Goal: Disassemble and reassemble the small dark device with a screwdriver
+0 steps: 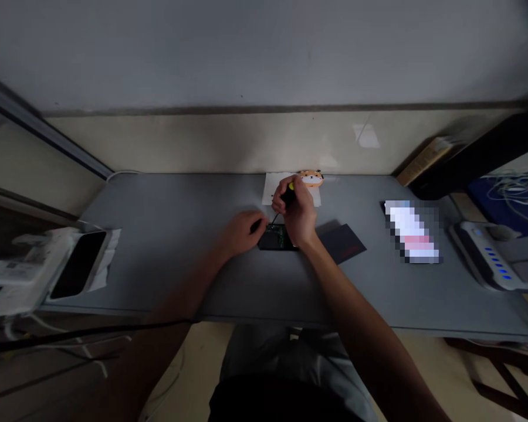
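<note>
A small green circuit board in a dark casing (270,239) lies on the grey table, near the middle. My right hand (295,205) is wrapped round a black and yellow screwdriver (289,193), its thin shaft slanting down to the board's upper edge. At the board's left side, my left hand (249,230) is closed, thumb and fingers together at the upper left corner; whatever is between its fingertips is too small to make out. A dark flat panel (343,244) rests to the right of the board, partly behind my right wrist.
White paper (270,186) and an orange animal-face item (311,177) lie behind my hands. A lit phone (413,231) and a power strip (488,255) are at the right. At the left sit a dark-screened phone (79,265) and white adapters (17,269).
</note>
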### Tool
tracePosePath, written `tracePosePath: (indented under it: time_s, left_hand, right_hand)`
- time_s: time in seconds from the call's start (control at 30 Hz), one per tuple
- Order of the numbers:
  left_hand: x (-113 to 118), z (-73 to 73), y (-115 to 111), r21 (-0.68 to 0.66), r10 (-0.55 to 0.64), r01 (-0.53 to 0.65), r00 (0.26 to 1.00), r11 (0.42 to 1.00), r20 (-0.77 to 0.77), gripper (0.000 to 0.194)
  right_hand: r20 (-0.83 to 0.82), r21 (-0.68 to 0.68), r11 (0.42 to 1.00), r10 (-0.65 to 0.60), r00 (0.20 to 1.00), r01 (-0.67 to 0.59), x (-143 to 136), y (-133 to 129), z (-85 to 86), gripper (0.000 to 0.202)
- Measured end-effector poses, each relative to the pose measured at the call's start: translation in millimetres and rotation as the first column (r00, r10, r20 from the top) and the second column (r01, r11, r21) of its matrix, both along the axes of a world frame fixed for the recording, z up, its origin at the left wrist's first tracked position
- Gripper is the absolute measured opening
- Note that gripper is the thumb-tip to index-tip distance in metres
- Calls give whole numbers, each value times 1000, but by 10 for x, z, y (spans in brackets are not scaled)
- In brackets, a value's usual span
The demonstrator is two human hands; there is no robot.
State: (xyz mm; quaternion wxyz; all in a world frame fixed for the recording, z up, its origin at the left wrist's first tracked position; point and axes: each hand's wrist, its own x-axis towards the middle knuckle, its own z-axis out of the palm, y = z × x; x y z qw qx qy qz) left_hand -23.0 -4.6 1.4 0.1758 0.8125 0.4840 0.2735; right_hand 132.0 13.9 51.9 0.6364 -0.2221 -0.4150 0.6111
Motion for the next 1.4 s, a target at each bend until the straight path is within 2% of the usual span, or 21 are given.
tracePosePath:
  time_s: [0.33, 0.5, 1.07, 1.4]
  left_hand:
    - [3, 17, 15, -16, -8, 7, 1000, 1000, -10, 25]
    - [-3, 4, 19, -24, -4, 4, 1000, 1000, -2, 23]
    - [5, 11, 11, -35, 15, -15, 1000, 999, 0, 24]
    - [11, -9, 17, -28, 12, -12, 1000, 1000, 8, 24]
  right_hand:
    - [31, -22, 999, 34, 999, -33, 4, 8, -2, 52]
    - [-13, 1, 1000, 25, 1000, -25, 9, 11, -11, 51]
    - [5, -87, 996, -10, 1000, 11, 9, 6, 57, 50]
    - [2, -38, 999, -2, 1000, 2, 26, 7, 18, 49]
